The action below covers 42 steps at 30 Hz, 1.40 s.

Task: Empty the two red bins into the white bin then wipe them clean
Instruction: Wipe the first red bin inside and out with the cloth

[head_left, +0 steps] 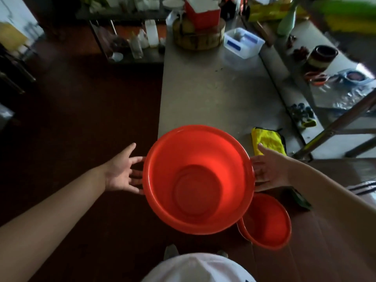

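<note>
Head: big red bin [223, 159] empty, glossy; L hand [122, 174], R hand [270, 169] fingers straight, touching rim.

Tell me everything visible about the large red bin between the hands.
Round, glossy plastic by its look, the large red bin has a rolled rim and flat circular bottom. It is upright, mouth up, and looks empty. The left hand and right hand, fingers straight, flank its rim. It partly hides the smaller red bin.
</note>
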Motion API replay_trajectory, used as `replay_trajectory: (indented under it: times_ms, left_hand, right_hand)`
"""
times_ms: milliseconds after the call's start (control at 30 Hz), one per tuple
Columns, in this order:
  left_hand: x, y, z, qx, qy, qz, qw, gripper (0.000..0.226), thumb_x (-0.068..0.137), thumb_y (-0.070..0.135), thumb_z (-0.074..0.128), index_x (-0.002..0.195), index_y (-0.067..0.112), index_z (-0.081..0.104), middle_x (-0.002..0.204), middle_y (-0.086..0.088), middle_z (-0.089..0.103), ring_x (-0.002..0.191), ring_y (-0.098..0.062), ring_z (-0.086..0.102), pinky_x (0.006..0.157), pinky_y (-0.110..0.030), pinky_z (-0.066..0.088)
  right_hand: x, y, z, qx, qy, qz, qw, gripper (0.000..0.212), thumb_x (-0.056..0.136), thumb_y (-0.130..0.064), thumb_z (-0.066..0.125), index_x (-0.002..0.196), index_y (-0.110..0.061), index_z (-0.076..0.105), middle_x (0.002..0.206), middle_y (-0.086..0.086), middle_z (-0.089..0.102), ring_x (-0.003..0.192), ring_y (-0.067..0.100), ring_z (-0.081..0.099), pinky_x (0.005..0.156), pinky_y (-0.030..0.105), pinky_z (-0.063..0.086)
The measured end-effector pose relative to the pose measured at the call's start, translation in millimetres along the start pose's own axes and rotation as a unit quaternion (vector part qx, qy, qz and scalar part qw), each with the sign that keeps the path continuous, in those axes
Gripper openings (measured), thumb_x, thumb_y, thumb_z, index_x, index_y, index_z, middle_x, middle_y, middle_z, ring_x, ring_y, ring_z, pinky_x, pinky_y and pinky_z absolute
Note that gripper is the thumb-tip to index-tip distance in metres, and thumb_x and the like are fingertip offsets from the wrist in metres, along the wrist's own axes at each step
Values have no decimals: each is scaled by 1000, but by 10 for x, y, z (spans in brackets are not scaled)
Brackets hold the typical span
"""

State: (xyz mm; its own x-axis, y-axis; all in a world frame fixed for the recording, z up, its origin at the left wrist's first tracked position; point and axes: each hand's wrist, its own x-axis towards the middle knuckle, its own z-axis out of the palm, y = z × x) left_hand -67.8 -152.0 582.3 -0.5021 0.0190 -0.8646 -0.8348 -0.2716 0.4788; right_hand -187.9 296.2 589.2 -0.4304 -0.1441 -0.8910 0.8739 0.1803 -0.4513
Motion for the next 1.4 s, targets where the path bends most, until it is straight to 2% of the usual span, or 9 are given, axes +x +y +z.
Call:
replay_trajectory:
  times_ms: [233, 400, 600, 767, 900, 1067, 1233, 1300, 1400]
  left_hand:
    - [-335, 551, 38, 4, 19, 26, 999, 70, 84, 82, 46, 129, 32, 61, 136, -25, 54, 116, -44, 63, 86, -67, 52]
    - [-411, 829, 197, -2, 42, 52, 998, 70, 83, 82, 47, 131, 32, 60, 134, -25, 55, 113, -44, 64, 85, -68, 52]
    - [-195, 1165, 400, 6, 65, 54, 996, 77, 83, 84, 45, 139, 33, 53, 133, -25, 54, 115, -44, 61, 83, -68, 52]
    - [107, 1520, 440, 23, 61, 45, 997, 79, 85, 83, 43, 145, 33, 47, 133, -25, 52, 116, -43, 59, 84, -70, 52]
    - [326, 1782, 405, 43, 50, 32, 997, 79, 87, 82, 41, 149, 32, 43, 134, -25, 50, 118, -43, 58, 87, -71, 50]
    - [541, 2078, 324, 60, 36, 27, 997, 79, 88, 81, 40, 150, 32, 41, 134, -25, 50, 117, -42, 59, 91, -70, 49]
    - [650, 2234, 221, 116, 16, 18, 993, 72, 90, 78, 42, 145, 32, 44, 134, -25, 53, 116, -44, 60, 88, -71, 50]
    - [645, 2289, 225, 170, 28, 9, 985, 75, 90, 78, 40, 147, 30, 42, 136, -23, 52, 117, -44, 59, 87, -71, 50]
    - [607, 2413, 306, 253, 72, 13, 965, 78, 92, 78, 35, 149, 26, 41, 139, -20, 50, 122, -42, 54, 92, -69, 48]
  right_hand:
    - [-302, -604, -62, -21, -7, -31, 999, 70, 92, -75, 43, 122, -14, 61, 107, 29, 68, 84, 42, 73, 80, 66, 54]
    - [-390, -1017, -48, -44, -17, -57, 997, 72, 93, -75, 38, 123, -13, 58, 111, 29, 61, 90, 40, 68, 70, 63, 57]
    - [-233, -1402, -30, -52, -12, -57, 997, 71, 94, -75, 35, 120, -13, 57, 117, 28, 57, 101, 38, 62, 88, 65, 50]
    - [-17, -1614, 26, -30, 6, -47, 998, 72, 95, -74, 33, 124, -13, 55, 116, 29, 57, 97, 38, 63, 83, 63, 49]
    - [125, -1724, 102, -8, 22, -39, 999, 70, 97, -71, 33, 128, -12, 54, 126, 30, 53, 105, 39, 59, 95, 66, 44]
    - [263, -1946, 219, -27, 54, -38, 997, 71, 98, -71, 33, 134, -13, 52, 137, 29, 49, 108, 37, 56, 83, 59, 49]
    - [395, -2051, 198, -33, 51, -22, 998, 67, 98, -69, 35, 131, -14, 53, 136, 33, 49, 122, 44, 54, 104, 66, 41]
    - [405, -2054, 181, -42, 51, -17, 998, 67, 99, -68, 37, 131, -12, 54, 135, 33, 49, 120, 46, 55, 100, 65, 44]
    - [394, -2078, 145, -55, 49, -18, 997, 69, 99, -69, 35, 130, -11, 56, 127, 31, 55, 107, 46, 60, 83, 60, 52]
